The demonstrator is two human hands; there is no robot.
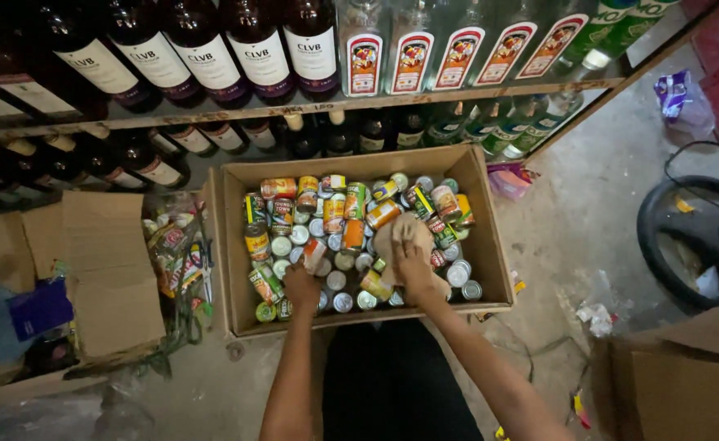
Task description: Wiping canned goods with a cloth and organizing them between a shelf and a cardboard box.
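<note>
Cans (351,237) fill a big cardboard box (490,245) on the floor, right under a shelf (212,114) of dark bottles (253,49). Some cans stand up and some lie on their sides, all packed close. The left hand (301,286) reaches down among the cans near the front of the box, fingers curled in, but I cannot tell if it grips one. The right hand (413,257) is closed around a light, round thing (400,237) held just above the cans in the middle. That thing could slip and drop back in if the grip is loose. Lying cans could roll and bump others when one is pulled out. A raised arm might also knock the bottles just above.
</note>
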